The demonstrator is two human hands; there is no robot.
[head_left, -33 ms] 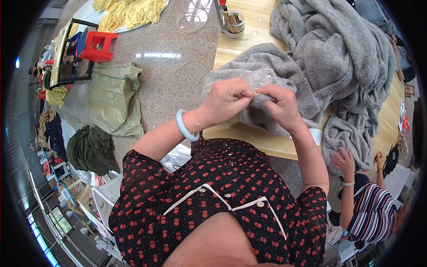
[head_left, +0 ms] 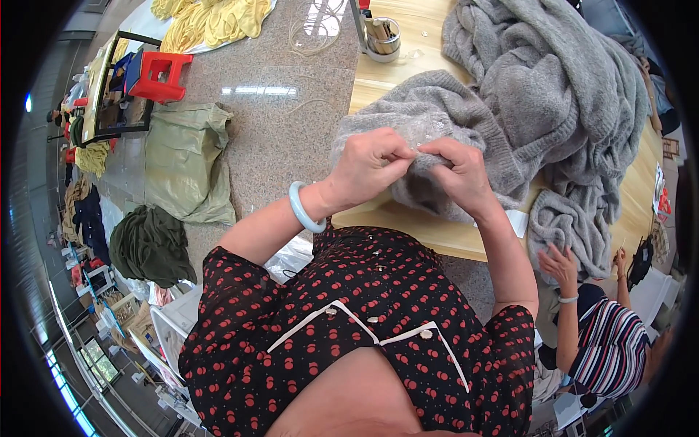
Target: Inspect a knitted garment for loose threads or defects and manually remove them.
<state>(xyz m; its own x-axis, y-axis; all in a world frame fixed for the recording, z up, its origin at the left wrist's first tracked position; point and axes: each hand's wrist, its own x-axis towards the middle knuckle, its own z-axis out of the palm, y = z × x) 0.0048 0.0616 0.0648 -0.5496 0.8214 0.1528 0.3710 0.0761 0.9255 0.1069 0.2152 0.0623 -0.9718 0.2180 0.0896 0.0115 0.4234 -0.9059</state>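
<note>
Far left: dark green cloth heap [head_left: 151,246], on the floor below an olive plastic sack [head_left: 186,164]. A red stool [head_left: 162,75] and yellow garments [head_left: 211,25] lie beyond, all off your bench [head_left: 371,89].

Your left wrist: one pale bangle [head_left: 301,207].

Your left hand [head_left: 375,166]: thumb and forefinger pinched together, other fingers curled; you cannot be shown what, if anything, sits between those tips.

Beyond it, at the bench's left edge: a cup [head_left: 382,45] of upright tools, well apart from your fingers.

Centre: grey knit garment [head_left: 437,95], bunched on the bench under and beyond both your hands; your fingers cover part of its near side.

Your right hand [head_left: 460,173]: thumb and forefinger nearly closed, a bit of the garment gripped between them, forefinger tip just beside your left fingertips.

Right of it: white slip [head_left: 517,223] at the bench's near edge; large grey knit heap [head_left: 561,87], crowding your garment's right side and filling the far bench; smaller grey knit piece [head_left: 575,226], with a co-worker's hand [head_left: 558,266] at its near edge.

Changed since the earlier frame: the co-worker's hand, blurred then, now shows spread fingers, slightly lower. Your two hands hold practically the same pose.
</note>
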